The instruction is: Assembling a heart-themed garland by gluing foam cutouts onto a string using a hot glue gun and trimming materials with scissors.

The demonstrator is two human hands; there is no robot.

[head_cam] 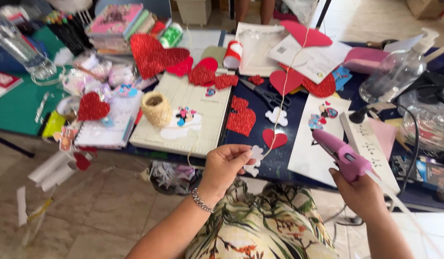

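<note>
My left hand [225, 165], with a silver bracelet on its wrist, pinches a small white paper cutout [256, 154] at the table's near edge. A thin twine string [285, 86] runs up from the cutout across the table. My right hand [360, 191] grips a pink glue gun [341, 152] whose nozzle points up and left, a short way right of the cutout. A red paper heart [274, 138] lies on the dark table just beyond my left fingers.
A ball of twine [156, 108] rests on a white cutting board [183, 103]. Red glitter hearts [154, 55], black scissors [269, 96], a clear pump bottle [397, 72], a spiral notebook [104, 129] and black cables [416, 139] crowd the table. Another person's legs [253, 9] stand beyond it.
</note>
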